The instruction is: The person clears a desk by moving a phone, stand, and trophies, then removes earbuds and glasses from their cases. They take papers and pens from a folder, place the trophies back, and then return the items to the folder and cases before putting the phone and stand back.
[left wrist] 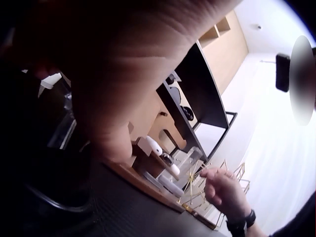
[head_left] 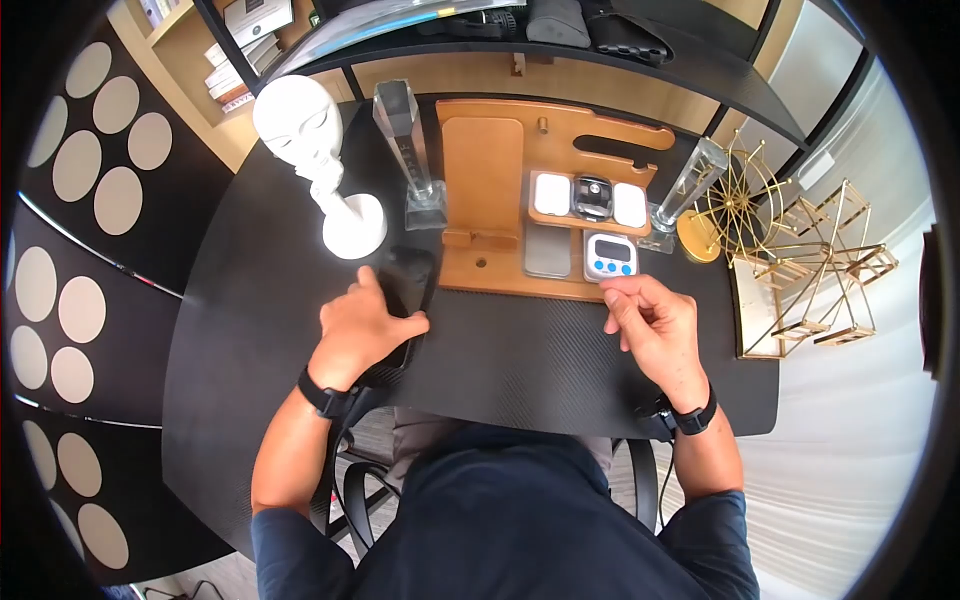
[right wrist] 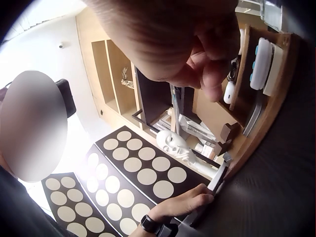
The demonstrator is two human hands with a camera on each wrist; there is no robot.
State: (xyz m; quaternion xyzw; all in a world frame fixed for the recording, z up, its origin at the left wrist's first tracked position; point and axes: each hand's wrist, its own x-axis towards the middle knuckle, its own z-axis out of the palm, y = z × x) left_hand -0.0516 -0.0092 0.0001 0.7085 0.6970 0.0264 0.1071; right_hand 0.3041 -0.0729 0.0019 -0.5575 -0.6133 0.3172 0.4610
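My left hand (head_left: 362,328) lies across a black, phone-like slab (head_left: 408,282) left of the wooden organizer (head_left: 482,180), its thumb stretched over the slab toward the right edge. In the right wrist view that hand (right wrist: 180,206) touches the slab, fingers extended. My right hand (head_left: 660,325) hovers by the lower edge of a white timer (head_left: 611,256) with blue buttons, index finger and thumb close together, the others loosely curled, nothing visible in its grasp. The timer stands on the organizer beside a grey pad (head_left: 547,250). A white case (head_left: 553,194) and black watch (head_left: 593,198) sit above.
Behind my left hand stand a white face sculpture (head_left: 362,226) and a crystal trophy (head_left: 404,140). Another trophy (head_left: 692,183), a gold wheel (head_left: 740,205) and a gold wire stand (head_left: 835,265) are at the right. A raised black shelf (head_left: 690,75) spans the back.
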